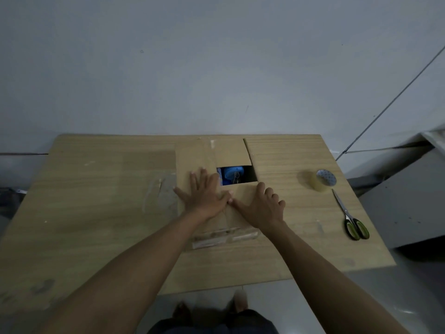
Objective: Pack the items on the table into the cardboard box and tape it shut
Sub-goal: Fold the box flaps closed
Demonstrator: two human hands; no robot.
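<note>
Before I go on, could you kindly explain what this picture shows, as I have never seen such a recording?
There is no machine here: a person works with two bare hands, and the one picture comes from a camera worn on the head, looking down. On the wooden table stands a cardboard box. The left hand and the right hand press flat on its folded flaps; neither holds anything. A gap between the flaps shows a blue thing inside. To the right lie a tape roll and scissors, both untouched.

The wooden table [96, 213] carries a cardboard box [192, 155], a tape roll [322, 181] and scissors [350, 219].
</note>
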